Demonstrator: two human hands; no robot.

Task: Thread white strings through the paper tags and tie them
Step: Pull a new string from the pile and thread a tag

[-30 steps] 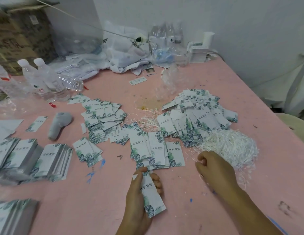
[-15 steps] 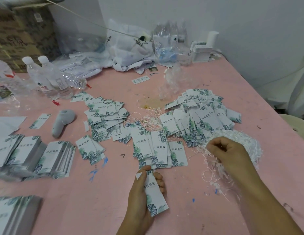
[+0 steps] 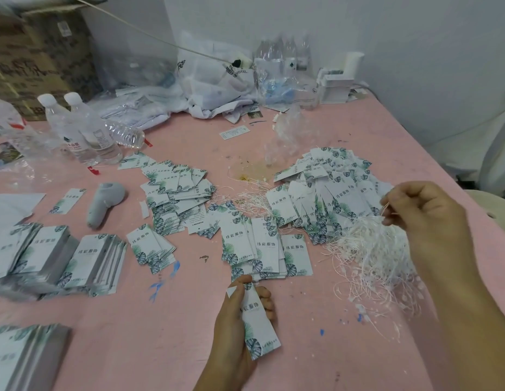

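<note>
Far left of the frame, neat stacks of tags (image 3: 56, 258) sit on the pink table (image 3: 133, 348), with another stack (image 3: 23, 359) blurred in the lower left corner. Above them, upper left, two capped water bottles (image 3: 76, 131) stand side by side in front of a cardboard box (image 3: 39, 52), and a third bottle lies on its side just beside them. A grey handheld tool (image 3: 103, 203) lies a little right of the stacks, next to a loose heap of tags (image 3: 178, 198).

Centre now: a small fan of tags (image 3: 259, 249) lies face up, and just below it the left hand (image 3: 234, 334) grips a single paper tag (image 3: 255, 320), thumb curled over the tag's upper left corner, fingertips showing along its right edge. The tag is tilted, leaf print toward the bottom of the frame, lifted clear of the table as far as can be told.

At the back, crumpled plastic bags (image 3: 214, 80) pile against the wall. Right of centre, a bigger heap of tags (image 3: 330, 187) spreads out, thin strings trailing from its left side.

Right side: the tangled pile of white strings (image 3: 372, 255) lies on the table, and the right hand (image 3: 426, 221) is raised over its upper edge, fingers curled in, thumb and forefinger pinching one string end (image 3: 385, 208) that leads down into the tangle.
</note>
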